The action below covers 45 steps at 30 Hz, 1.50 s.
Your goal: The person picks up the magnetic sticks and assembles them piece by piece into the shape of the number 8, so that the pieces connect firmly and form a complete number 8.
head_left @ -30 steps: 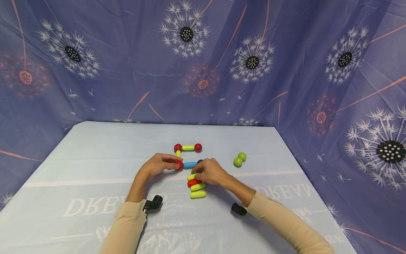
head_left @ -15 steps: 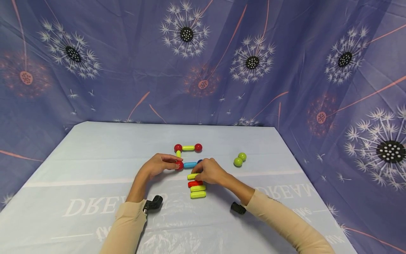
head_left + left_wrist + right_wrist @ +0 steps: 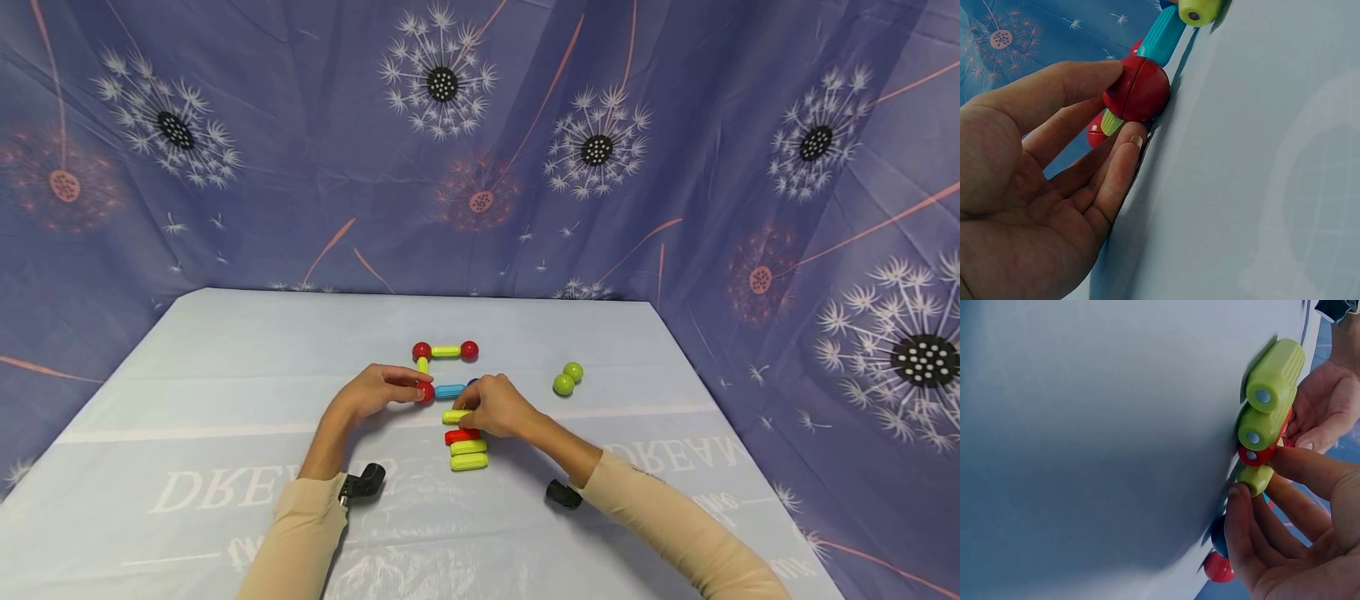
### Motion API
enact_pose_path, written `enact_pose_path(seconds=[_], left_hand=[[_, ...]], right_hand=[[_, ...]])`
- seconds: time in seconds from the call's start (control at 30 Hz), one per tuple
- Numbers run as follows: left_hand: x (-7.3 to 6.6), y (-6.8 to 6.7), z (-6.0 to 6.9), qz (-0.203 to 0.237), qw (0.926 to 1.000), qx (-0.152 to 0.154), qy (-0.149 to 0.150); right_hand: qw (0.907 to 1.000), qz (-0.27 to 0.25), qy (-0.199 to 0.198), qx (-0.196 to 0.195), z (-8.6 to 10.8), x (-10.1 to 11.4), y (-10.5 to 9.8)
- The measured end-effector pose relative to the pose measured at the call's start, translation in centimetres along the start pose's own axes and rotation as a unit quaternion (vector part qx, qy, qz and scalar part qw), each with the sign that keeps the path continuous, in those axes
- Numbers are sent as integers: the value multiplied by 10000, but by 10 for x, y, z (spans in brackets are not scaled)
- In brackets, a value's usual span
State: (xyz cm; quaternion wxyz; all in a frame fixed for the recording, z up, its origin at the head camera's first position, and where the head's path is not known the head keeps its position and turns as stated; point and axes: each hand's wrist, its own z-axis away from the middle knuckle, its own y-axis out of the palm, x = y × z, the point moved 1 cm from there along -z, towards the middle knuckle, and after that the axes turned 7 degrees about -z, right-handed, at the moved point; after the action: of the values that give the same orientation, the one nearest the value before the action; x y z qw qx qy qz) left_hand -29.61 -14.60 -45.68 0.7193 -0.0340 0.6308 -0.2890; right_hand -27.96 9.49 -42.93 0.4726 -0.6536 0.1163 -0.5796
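Observation:
My left hand (image 3: 378, 390) pinches a red ball (image 3: 1138, 89) between thumb and fingers. That ball is the near-left corner of a magnetic ball-and-rod figure lying on the table. A light-blue rod (image 3: 450, 391) runs right from it to a dark-blue ball (image 3: 1219, 536), partly behind my right hand in the head view. My right hand (image 3: 504, 407) holds a yellow-green magnetic rod (image 3: 454, 417) by its right end, just in front of the blue rod. Nearer me lie a red rod (image 3: 461, 436) and two more yellow-green rods (image 3: 1272, 375), side by side.
Behind, the figure continues with a yellow-green rod (image 3: 446, 352) between two red balls (image 3: 469, 350). Two green balls (image 3: 567, 379) sit together to the right. A patterned curtain (image 3: 315, 150) stands along the table's back and right.
The red rod and the yellow-green rod below it have turned straighter, and a gap has opened between the red rod and the rod in my right hand. My left hand has stayed put.

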Motion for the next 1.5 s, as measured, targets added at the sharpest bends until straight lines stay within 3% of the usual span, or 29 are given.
enact_pose_path(seconds=[0.27, 0.63, 1.03, 1.5], left_hand=[[1, 0, 0, -48, 10000, 7, 47], [0, 0, 0, -61, 10000, -27, 60], [1, 1, 0, -41, 10000, -10, -22], [-2, 0, 2, -64, 10000, -6, 49]], right_hand=[[9996, -228, -151, -102, 0, 3, -8], [9969, -335, -427, -567, 0, 6, -22], [9966, -114, -358, -728, 1, 6, -24], [9935, -344, -376, -1016, -2, 2, -28]])
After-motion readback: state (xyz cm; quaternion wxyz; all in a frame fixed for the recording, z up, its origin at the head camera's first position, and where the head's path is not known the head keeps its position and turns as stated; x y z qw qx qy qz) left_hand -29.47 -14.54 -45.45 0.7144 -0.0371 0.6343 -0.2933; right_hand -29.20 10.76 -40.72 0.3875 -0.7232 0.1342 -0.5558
